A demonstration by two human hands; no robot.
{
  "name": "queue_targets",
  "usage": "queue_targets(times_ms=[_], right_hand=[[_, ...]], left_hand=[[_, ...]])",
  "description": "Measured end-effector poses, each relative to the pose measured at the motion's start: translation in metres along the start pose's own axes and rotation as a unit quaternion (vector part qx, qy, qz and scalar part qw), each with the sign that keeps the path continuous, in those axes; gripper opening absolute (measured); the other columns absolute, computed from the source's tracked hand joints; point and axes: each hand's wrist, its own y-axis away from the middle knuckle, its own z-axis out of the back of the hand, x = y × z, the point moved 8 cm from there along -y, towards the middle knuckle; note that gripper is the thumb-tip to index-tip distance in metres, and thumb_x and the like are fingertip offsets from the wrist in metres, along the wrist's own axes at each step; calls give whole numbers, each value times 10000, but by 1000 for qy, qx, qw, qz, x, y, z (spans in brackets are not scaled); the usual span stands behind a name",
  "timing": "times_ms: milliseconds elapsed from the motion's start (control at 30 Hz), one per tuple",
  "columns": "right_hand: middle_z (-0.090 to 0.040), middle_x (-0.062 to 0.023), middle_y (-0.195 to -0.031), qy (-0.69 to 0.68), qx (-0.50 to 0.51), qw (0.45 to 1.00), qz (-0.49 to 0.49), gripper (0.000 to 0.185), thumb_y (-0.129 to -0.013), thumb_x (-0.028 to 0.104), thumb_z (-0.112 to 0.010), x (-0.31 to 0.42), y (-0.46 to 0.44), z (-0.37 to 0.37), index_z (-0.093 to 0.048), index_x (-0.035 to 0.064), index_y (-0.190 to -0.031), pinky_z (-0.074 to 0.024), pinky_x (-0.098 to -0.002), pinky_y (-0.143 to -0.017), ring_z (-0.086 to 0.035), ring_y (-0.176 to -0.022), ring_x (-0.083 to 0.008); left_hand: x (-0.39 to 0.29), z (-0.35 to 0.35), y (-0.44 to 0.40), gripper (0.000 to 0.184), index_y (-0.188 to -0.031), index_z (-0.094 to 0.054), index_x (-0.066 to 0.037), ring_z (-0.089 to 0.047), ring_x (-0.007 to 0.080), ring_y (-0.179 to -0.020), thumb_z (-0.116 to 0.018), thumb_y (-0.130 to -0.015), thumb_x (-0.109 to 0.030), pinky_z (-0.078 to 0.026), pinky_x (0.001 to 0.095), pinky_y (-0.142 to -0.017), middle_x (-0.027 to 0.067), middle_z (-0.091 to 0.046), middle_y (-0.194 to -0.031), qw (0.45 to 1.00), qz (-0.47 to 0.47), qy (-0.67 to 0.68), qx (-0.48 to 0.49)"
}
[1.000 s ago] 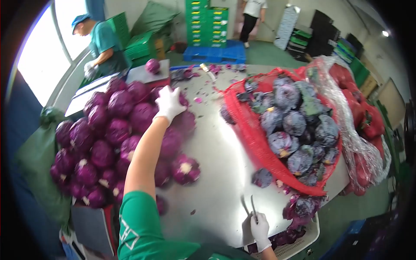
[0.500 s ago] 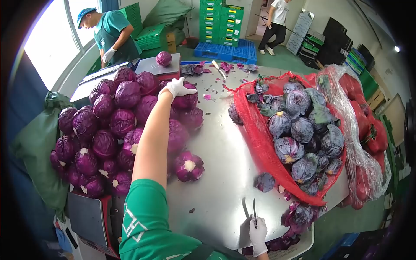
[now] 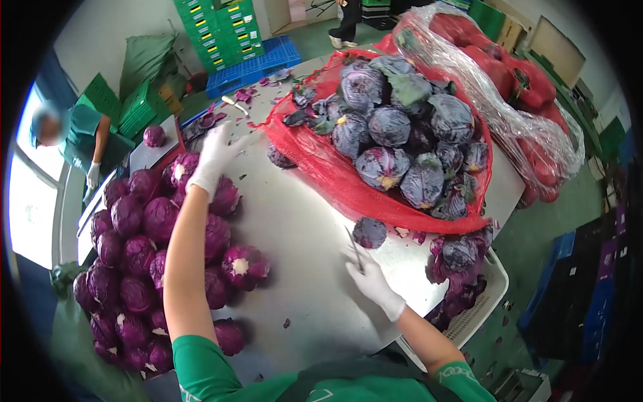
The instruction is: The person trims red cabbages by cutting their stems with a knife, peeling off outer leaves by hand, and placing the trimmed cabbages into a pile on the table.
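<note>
My left hand (image 3: 218,157), in a white glove, is raised with its fingers apart over the far right edge of a pile of trimmed purple cabbages (image 3: 161,220). Nothing is in it. My gloved right hand (image 3: 375,280) is closed round a knife (image 3: 354,245), whose thin blade points up and away above the steel table (image 3: 301,295). Ahead of the blade lies a loose dark cabbage leaf (image 3: 370,232). A red mesh bag (image 3: 321,181) lies open beyond, full of untrimmed bluish cabbages (image 3: 388,126). One trimmed cabbage (image 3: 245,267) shows its pale cut stem.
A white basket (image 3: 492,295) of purple leaf scraps stands at the table's right front edge. Plastic-wrapped red bags (image 3: 529,87) lie behind. A second knife (image 3: 234,105) rests at the far edge. A co-worker (image 3: 74,137) stands far left near green crates (image 3: 218,33).
My left hand has come off the cabbage pile and its fingers have spread. My right hand has moved forward over the table with the knife. The view has swung to the right.
</note>
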Motion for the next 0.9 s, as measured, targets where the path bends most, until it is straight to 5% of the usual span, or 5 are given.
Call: queue_targets(times_ms=[233,467,667,767,900], right_hand=[[-267,-91,-1606,-185,-70,980,-12,860,-920,-48,-508,-51,-19,49,-59,170,-1621,-368,-302,-1092,-449,-1390,-211],[-623,-75,-1221,-31,-318,939,-130,348,-964,23,-564,-102,129,208,-641,8,-1303,-435,-218,-881,-570,-1001,-103],[-541,-128,-1410,-61,-480,858,-174,305,-1005,44,-511,-96,181,252,-592,-22,-1292,-336,-352,-1129,-479,-1337,-241],[-655,-78,-1142,-89,-452,875,-146,272,-1001,35,-516,-97,158,235,-609,-26,-1249,-489,-262,-844,-610,-915,-111],[-582,-118,-1279,-80,-355,929,-65,444,-899,19,-652,-19,93,207,-578,34,-1336,-528,-267,-802,-629,-951,-141]], left_hand=[[-201,-143,-20,732,-1376,-500,18,-564,417,-1230,-777,-814,-361,-449,420,-1058,306,-560,-1319,949,-176,251,72],[-290,-206,-60,1236,-1517,-247,-9,-519,439,-1238,-923,-582,-452,-444,441,-1052,332,-498,-1317,977,-75,181,84],[-283,-211,-63,1162,-1454,-370,-64,-562,412,-1156,-944,-518,-444,-497,460,-984,265,-530,-1278,949,-63,308,22],[-286,-184,-50,1058,-1432,-372,-12,-603,267,-1172,-953,-597,-303,-473,388,-1026,187,-585,-1289,808,11,579,112],[-303,-128,17,828,-1428,-364,-19,-579,208,-1178,-856,-772,-140,-476,376,-1020,116,-575,-1304,671,6,701,242]])
